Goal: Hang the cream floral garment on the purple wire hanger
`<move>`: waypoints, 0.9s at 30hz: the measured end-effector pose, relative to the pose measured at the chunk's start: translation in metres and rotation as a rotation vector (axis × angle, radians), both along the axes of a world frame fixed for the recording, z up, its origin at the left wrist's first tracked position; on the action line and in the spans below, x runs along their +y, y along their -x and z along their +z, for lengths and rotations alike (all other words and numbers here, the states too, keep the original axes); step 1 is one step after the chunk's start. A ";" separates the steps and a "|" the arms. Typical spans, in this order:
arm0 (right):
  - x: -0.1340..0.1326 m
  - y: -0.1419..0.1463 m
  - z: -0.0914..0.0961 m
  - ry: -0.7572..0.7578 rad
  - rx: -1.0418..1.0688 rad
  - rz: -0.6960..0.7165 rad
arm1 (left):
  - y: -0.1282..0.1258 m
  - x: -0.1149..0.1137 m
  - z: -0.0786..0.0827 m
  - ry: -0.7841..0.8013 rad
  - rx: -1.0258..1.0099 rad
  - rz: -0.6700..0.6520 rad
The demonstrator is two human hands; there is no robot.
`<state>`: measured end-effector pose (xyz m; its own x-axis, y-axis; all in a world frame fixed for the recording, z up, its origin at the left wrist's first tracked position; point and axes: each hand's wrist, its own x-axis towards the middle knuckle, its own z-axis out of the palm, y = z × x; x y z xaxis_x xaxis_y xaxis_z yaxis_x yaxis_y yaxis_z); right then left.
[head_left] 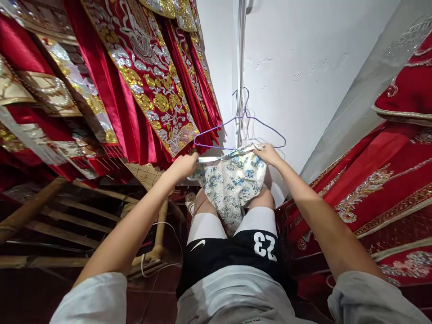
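Floral garment [232, 180], white with blue flowers, is stretched between the two hands, just below the purple hanger [243, 116]. I have the left hand [185, 166] closed on one end of its top band, beneath the hanger's left corner, and the right hand [267, 154] gripping the other end, beneath the hanger's right side. On my feed the band runs across between the two grips, and the rest of the cloth drops in loose folds, narrowing downward, at the knees. Its top edge sits very near the hanger's bottom bar; I cannot tell whether they touch.

With its hook up, the hanger hangs against a white wall [290, 54], beside a narrow upright strip [240, 58]. Left of the hanger I see red costumes [162, 90] with gold and silver embroidery, their lower edges close to its left corner. Farther left and lower than the hanger is a wooden frame [33, 209] of round poles. Right of the hanger I find a clear plastic sheet [357, 76] and more red clothes [371, 166] with shiny trim. Well below the hanger are white leggings [207, 227] and black shorts [232, 247] marked 23.
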<state>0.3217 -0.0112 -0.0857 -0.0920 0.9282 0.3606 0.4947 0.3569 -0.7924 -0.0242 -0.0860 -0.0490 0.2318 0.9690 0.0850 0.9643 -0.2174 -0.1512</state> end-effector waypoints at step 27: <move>-0.075 0.026 0.034 -0.077 -0.434 -0.169 | 0.000 0.021 0.072 -0.543 -0.484 -0.310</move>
